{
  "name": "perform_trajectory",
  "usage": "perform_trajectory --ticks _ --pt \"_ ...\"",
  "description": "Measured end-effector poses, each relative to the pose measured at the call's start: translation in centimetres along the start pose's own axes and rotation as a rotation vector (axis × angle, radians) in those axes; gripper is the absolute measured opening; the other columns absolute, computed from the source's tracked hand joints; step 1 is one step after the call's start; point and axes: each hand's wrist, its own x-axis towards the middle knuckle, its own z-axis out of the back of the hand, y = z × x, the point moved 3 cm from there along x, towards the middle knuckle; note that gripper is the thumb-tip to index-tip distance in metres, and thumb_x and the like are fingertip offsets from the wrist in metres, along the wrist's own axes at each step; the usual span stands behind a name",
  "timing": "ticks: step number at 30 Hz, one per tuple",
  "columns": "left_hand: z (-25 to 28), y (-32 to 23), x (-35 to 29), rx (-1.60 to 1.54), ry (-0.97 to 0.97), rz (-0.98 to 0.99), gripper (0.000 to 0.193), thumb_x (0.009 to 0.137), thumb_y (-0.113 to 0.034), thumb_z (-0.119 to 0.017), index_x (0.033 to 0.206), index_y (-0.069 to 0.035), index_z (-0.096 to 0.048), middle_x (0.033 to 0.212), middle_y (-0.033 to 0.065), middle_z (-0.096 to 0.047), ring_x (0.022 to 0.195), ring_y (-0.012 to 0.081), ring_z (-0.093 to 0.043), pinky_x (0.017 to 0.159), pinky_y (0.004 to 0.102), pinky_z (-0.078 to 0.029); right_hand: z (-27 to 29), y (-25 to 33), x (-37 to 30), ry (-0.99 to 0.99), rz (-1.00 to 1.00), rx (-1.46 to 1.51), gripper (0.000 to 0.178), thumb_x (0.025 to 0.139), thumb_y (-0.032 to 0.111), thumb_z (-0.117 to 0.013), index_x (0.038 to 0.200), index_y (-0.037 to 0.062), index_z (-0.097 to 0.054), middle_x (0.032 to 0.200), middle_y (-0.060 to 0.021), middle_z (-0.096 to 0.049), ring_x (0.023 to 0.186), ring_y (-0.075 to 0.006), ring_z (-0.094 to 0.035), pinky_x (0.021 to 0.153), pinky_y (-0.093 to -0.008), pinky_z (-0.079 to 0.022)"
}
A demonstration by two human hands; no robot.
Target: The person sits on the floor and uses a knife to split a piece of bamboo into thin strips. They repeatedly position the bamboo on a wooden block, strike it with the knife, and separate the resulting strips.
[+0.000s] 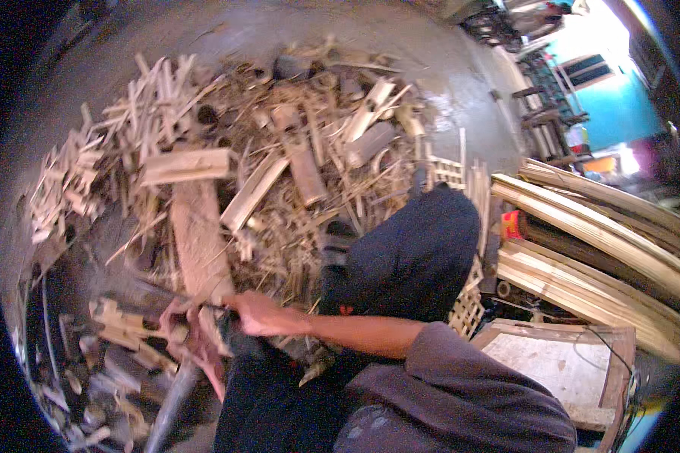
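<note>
My right hand point(263, 313) is closed, its fingers curled at the near end of a long wooden block point(198, 234). Something thin and dark shows at its fingertips, too blurred to name. Just left of it, a pinkish shape point(204, 343) wraps round the end of a pale bamboo piece point(179, 334). It appears to be my left hand, partly hidden by my dark trouser leg, but its fingers are smeared by motion. Across the far end of the block lies a split bamboo piece point(187, 166).
Bamboo offcuts and shavings point(279, 113) cover the floor ahead, with thin pale sticks point(155, 102) heaped at far left. Bundled split bamboo point(589, 279) and a wood-framed panel point(555, 362) lie at right. A grey pipe-like pole point(172, 404) leans at lower left.
</note>
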Motion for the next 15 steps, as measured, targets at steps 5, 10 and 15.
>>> perform_trajectory --ticks 5,10,15 --pt "-4.1 1.6 0.9 -0.041 0.009 0.119 0.030 0.072 0.005 -0.073 0.099 -0.004 -0.062 0.086 -0.0010 -0.056 0.078 0.0108 -0.052 0.070 0.0246 -0.045 2.5 -2.6 -0.7 -0.087 -0.009 0.002 0.031 0.072 0.017 -0.066 0.101 0.0066 -0.062 0.089 -0.0212 -0.065 0.084 -0.0388 -0.063 0.073 -0.0451 -0.050" --pt "-4.2 -1.4 4.1 0.189 0.045 0.090 0.023 0.073 -0.015 -0.078 0.088 -0.007 -0.063 0.069 -0.0002 -0.053 0.067 0.0111 -0.050 0.066 0.0277 -0.040 4.1 1.6 1.4 0.011 -0.129 -0.237 0.034 0.071 0.017 -0.062 0.103 0.0052 -0.059 0.079 -0.0239 -0.063 0.079 -0.0434 -0.061 0.069 -0.0498 -0.048" --pt "-4.4 -2.7 3.9 0.449 0.043 -0.258 0.024 0.071 -0.024 -0.079 0.089 -0.015 -0.067 0.069 -0.0053 -0.057 0.071 0.0118 -0.052 0.081 0.0323 -0.030 5.2 2.1 1.4 0.010 -0.060 -0.194 0.037 0.071 0.016 -0.063 0.105 0.0036 -0.058 0.077 -0.0242 -0.062 0.077 -0.0436 -0.061 0.067 -0.0491 -0.048"
